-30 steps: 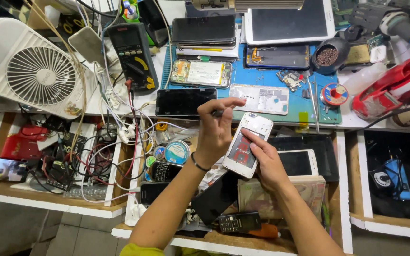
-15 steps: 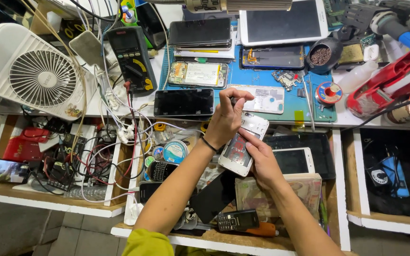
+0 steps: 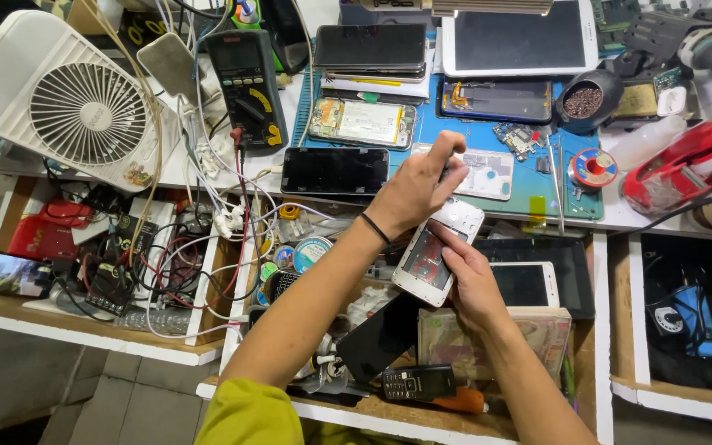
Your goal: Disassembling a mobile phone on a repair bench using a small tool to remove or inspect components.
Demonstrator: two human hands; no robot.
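An opened white phone point(image 3: 436, 254), back cover already off and insides bared, is held over the table point(image 3: 208, 177) in the right hand's point(image 3: 470, 284) grip. The left hand point(image 3: 419, 188) pinches a thin tool above it; reassembly is judged outstanding.

A white fan point(image 3: 84, 111), a multimeter point(image 3: 247, 82) and a tablet point(image 3: 519, 37) crowd the bench.

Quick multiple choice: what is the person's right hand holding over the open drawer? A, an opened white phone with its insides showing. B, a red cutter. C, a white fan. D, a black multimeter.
A: the right hand grips an opened white phone, tilted, its insides exposed, while the left hand works over its top end.
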